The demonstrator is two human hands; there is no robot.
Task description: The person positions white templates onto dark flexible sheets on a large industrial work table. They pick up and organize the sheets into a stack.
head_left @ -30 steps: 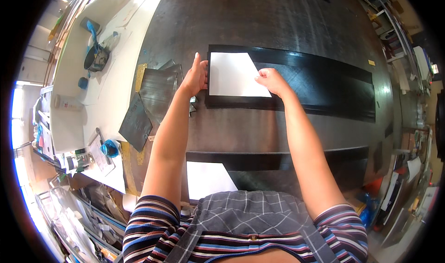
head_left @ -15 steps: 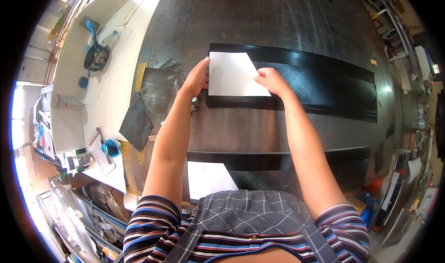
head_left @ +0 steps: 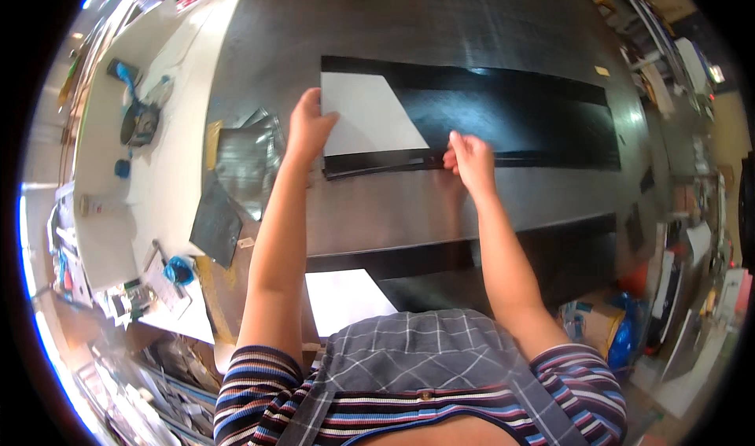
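Observation:
A long black strip of sheet material (head_left: 511, 119) lies across a grey metal table (head_left: 409, 202). On its left end rests a white sheet (head_left: 366, 116) with a slanted right edge. My left hand (head_left: 308, 127) grips the white sheet's left edge, fingers curled over it. Further right, my right hand (head_left: 469, 156) pinches the near edge of the black strip, just beyond the white sheet's lower right corner.
Dark and silvery scrap pieces (head_left: 244, 163) lie left of the strip. A white bench (head_left: 157, 131) at the left carries tools and a blue object (head_left: 177, 271). Another black strip (head_left: 440, 257) and a white sheet (head_left: 346, 300) sit at the near edge. Shelves line the right side.
My left hand has closed its fingers over the white sheet's left edge. My right hand has slid rightward off the sheet's corner down to the strip's near edge.

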